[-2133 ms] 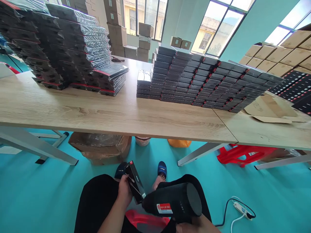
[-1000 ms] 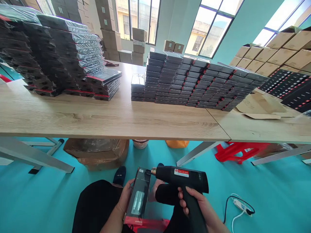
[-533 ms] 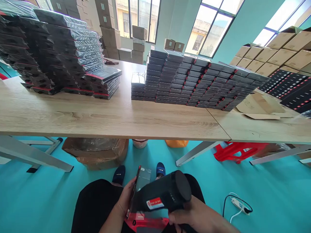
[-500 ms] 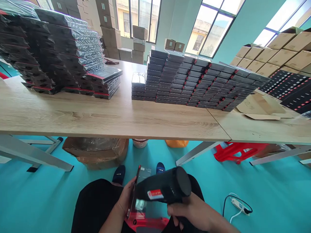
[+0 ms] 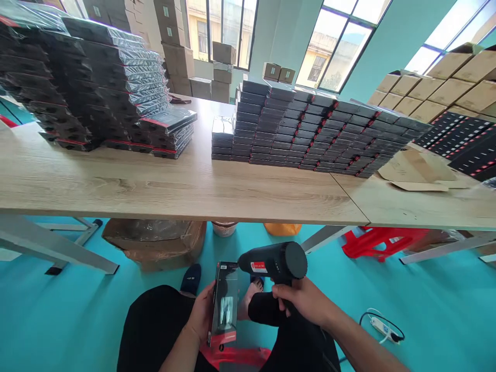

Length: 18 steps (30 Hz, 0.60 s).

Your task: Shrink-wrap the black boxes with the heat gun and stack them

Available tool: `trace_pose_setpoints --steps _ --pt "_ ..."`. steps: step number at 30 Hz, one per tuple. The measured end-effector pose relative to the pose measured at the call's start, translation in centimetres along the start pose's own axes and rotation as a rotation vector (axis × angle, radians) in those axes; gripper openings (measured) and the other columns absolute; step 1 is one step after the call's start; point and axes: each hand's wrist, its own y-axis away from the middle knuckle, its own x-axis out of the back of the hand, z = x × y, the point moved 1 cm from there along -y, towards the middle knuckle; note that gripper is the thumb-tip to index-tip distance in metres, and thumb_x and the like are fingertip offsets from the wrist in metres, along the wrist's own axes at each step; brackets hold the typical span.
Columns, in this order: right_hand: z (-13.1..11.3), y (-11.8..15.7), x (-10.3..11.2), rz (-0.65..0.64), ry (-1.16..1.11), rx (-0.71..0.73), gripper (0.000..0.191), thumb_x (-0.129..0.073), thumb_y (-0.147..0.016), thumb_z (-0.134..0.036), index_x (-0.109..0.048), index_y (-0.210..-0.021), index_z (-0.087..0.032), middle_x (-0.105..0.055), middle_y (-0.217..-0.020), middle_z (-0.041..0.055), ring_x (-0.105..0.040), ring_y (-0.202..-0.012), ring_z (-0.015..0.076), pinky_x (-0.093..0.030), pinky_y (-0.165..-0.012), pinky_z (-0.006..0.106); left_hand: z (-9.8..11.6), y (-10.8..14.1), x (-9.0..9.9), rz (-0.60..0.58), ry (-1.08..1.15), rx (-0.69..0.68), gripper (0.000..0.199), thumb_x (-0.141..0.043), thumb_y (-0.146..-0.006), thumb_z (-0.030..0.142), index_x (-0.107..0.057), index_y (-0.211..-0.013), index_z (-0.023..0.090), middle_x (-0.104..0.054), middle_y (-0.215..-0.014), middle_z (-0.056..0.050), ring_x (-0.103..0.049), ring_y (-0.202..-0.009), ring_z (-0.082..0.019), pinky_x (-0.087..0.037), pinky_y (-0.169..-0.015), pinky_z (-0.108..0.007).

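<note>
Holding the box (image 5: 226, 289) in the left hand (image 5: 201, 314), off the tabletop (image 5: 163, 188), below its near edge and above the floor (image 5: 62, 305), between the legs (image 5: 151, 325); broad face showing, red band toward the body, far end toward the tabletop. Gripping by the left long side alone, fingers curled about that edge and partly hidden, opened no wider than needed to clasp it. Aiming the heat gun (image 5: 275, 261) at the far right corner with the right hand (image 5: 300, 297), fingers closed snugly around the handle; impossible to tell whether touching that corner or just beside it, or whether switched on. Probably best to leave a slight, even gap, sweep steadily along each edge and avoid lingering on one corner, since likely to scorch or warp there. Better, too, to tilt the box with the left hand and place those fingers well clear of the gun's front. On the tabletop, toward the left end, a tall wrapped stack (image 5: 104, 88); from the middle rightward, set back from the near edge, a second stack (image 5: 310, 129); beyond, flattened cardboard (image 5: 420, 168). Beneath the near edge, a carton (image 5: 155, 245); at right on the floor, a power strip (image 5: 383, 328).
</note>
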Motion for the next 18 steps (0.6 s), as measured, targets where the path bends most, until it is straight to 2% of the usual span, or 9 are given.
trace_pose_setpoints --steps 4,5,6,8,10,12,14,16,18 --pt "1.8 2.3 0.3 -0.261 0.006 -0.203 0.003 -0.067 -0.066 -0.018 -0.068 -0.063 -0.019 -0.059 -0.049 -0.0026 -0.05 -0.045 0.0133 -0.041 -0.048 0.027 0.2 -0.3 0.4 -0.013 0.052 -0.041 0.032 -0.059 -0.089 0.031 -0.071 -0.112 0.012 -0.08 -0.087 -0.012 -0.076 -0.087 -0.033 -0.059 -0.08 -0.045" --pt "2.5 3.0 0.3 -0.292 -0.015 -0.231 0.001 -0.068 -0.065 -0.017 -0.069 -0.065 -0.018 -0.061 -0.051 -0.0018 -0.051 -0.046 0.0129 -0.041 -0.049 0.027 0.3 -0.4 0.5 -0.019 0.059 -0.043 0.034 -0.057 -0.09 0.032 -0.071 -0.113 0.011 -0.079 -0.087 -0.012 -0.076 -0.086 -0.033 -0.059 -0.079 -0.045" --pt "3.3 3.5 0.3 -0.283 -0.045 -0.243 0.002 -0.07 -0.066 -0.019 -0.07 -0.065 -0.018 -0.062 -0.052 -0.0007 -0.052 -0.048 0.0129 -0.041 -0.05 0.027 0.4 -0.5 0.5 -0.024 0.064 -0.043 0.036 -0.055 -0.091 0.035 -0.07 -0.113 0.01 -0.079 -0.086 -0.013 -0.076 -0.084 -0.032 -0.059 -0.077 -0.045" --pt "5.0 4.1 0.4 -0.162 -0.132 -0.247 0.014 -0.072 -0.07 -0.03 -0.071 -0.067 -0.016 -0.062 -0.055 0.0012 -0.054 -0.051 0.0141 -0.042 -0.051 0.027 0.6 -0.8 0.6 -0.009 0.073 -0.049 0.041 -0.057 -0.09 0.04 -0.069 -0.113 0.009 -0.078 -0.084 -0.014 -0.076 -0.076 -0.031 -0.059 -0.071 -0.043" --pt "6.3 4.2 0.3 0.013 -0.256 -0.236 0.028 -0.073 -0.072 -0.042 -0.072 -0.078 -0.015 -0.064 -0.06 0.002 -0.056 -0.054 0.0155 -0.044 -0.051 0.028 0.9 -1.2 1.0 0.08 0.118 -0.085 0.04 -0.061 -0.088 0.041 -0.068 -0.112 0.01 -0.077 -0.08 -0.012 -0.074 -0.069 -0.029 -0.059 -0.066 -0.04" --pt "7.3 4.1 -0.3 0.096 -0.368 -0.232 0.039 -0.076 -0.07 -0.048 -0.072 -0.091 -0.014 -0.066 -0.07 0.0032 -0.058 -0.057 0.016 -0.045 -0.051 0.028 1.1 -1.9 1.6 0.179 0.189 -0.137 0.035 -0.061 -0.088 0.038 -0.067 -0.114 0.015 -0.076 -0.078 -0.009 -0.073 -0.068 -0.028 -0.059 -0.068 -0.041" --pt "7.7 4.1 -1.3 0.035 -0.421 -0.225 0.044 -0.081 -0.067 -0.049 -0.073 -0.089 -0.013 -0.068 -0.072 0.0046 -0.059 -0.058 0.015 -0.044 -0.054 0.027 1.3 -2.6 2.2 0.224 0.243 -0.183 0.031 -0.057 -0.09 0.035 -0.064 -0.116 0.02 -0.075 -0.079 -0.007 -0.074 -0.073 -0.029 -0.059 -0.074 -0.046" --pt "7.9 4.1 -2.6 -0.074 -0.45 -0.211 0.046 -0.085 -0.063 -0.052 -0.073 -0.081 -0.012 -0.068 -0.071 0.0056 -0.059 -0.06 0.0141 -0.045 -0.059 0.027 1.3 -3.1 2.6 0.211 0.261 -0.192 0.028 -0.052 -0.093 0.034 -0.063 -0.116 0.021 -0.074 -0.078 -0.005 -0.073 -0.072 -0.028 -0.059 -0.076 -0.047" --pt "7.7 3.8 -3.4 -0.079 -0.467 -0.171 0.05 -0.084 -0.063 -0.058 -0.072 -0.075 -0.011 -0.065 -0.066 0.0048 -0.058 -0.059 0.0142 -0.045 -0.061 0.028 1.2 -3.4 2.8 0.199 0.27 -0.177 0.029 -0.048 -0.095 0.035 -0.062 -0.114 0.018 -0.073 -0.077 -0.006 -0.072 -0.069 -0.026 -0.06 -0.071 -0.045"
